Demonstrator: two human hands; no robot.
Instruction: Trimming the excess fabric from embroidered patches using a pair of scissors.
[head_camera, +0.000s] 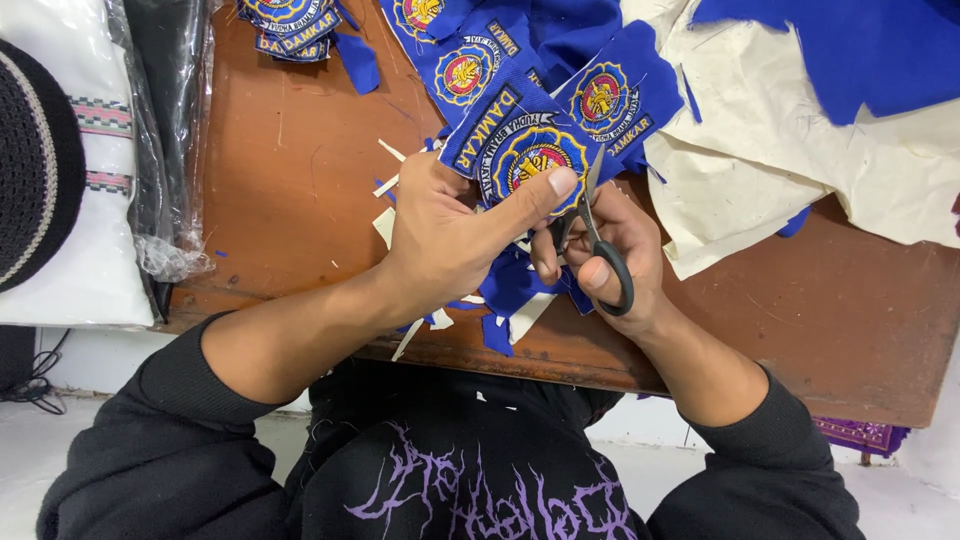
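Observation:
My left hand (450, 235) grips a blue embroidered patch (520, 150) with a round yellow and red emblem, thumb pressed on its face. My right hand (615, 255) holds black-handled scissors (600, 240), fingers through the loops, blades pointing up at the patch's right edge. Both hands hover over the front part of a brown wooden table (290, 170). Blue and white fabric trimmings (515, 300) lie under my hands.
More blue patches (470, 60) lie at the back, with a small stack (290, 25) at the top left. Cream backing cloth (790, 150) with blue fabric (850, 45) covers the right. Plastic-wrapped garments (160, 130) and a dark knitted cap (35, 165) sit left.

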